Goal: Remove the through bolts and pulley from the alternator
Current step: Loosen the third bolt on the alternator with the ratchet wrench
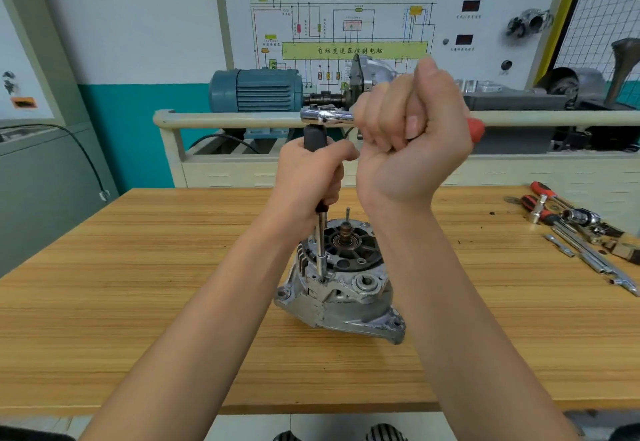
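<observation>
One alternator point(341, 281) is stood near the middle of the wooden table point(138, 267), a long extension bar point(321, 250) seated at its housing rim — probably on a through bolt. The bar is gripped by the left hand point(311, 177); the ratchet handle point(329, 116) is gripped in the right hand point(412, 129) — spare tools point(575, 229) are laid well apart at the table's right.

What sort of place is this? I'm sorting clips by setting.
Probably an automotive training workshop: a wall wiring-diagram board, a blue electric motor on a demonstration rig, and an alternator on a wooden workbench.

Wooden table point(138, 284), loose tools point(575, 232), blue motor point(256, 90), wiring diagram board point(346, 25)
</observation>
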Available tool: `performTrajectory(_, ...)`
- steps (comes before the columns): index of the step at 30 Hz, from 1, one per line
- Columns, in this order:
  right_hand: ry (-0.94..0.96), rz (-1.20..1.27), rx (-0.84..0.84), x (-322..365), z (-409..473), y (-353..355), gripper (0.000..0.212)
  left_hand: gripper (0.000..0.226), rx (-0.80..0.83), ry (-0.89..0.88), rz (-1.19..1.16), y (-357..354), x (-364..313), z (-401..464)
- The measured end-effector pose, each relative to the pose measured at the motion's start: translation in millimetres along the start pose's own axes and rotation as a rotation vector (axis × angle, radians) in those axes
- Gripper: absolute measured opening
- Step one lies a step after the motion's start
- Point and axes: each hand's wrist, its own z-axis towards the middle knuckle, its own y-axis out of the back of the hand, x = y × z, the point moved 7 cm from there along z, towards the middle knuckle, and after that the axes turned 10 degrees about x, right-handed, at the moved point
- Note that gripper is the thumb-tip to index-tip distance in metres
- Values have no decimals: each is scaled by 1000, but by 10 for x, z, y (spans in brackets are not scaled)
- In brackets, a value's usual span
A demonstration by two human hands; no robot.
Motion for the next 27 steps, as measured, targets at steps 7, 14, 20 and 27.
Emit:
performTrajectory(7,-398,595,-263,-284,135,396,53,44,491,109,-153,-158,-26,-34)
performTrajectory(14,-180,223,-125,-128,66,238,61,51,63,55,-54,-31,0,29)
performTrajectory(20,85,-129,-22,1,-70,-104,39,42,-236,7,10,76,-25,-20)
performTrajectory(27,-203,265,-69,-77,83,193,53,39,217,-4,-42,-35,-56,-43)
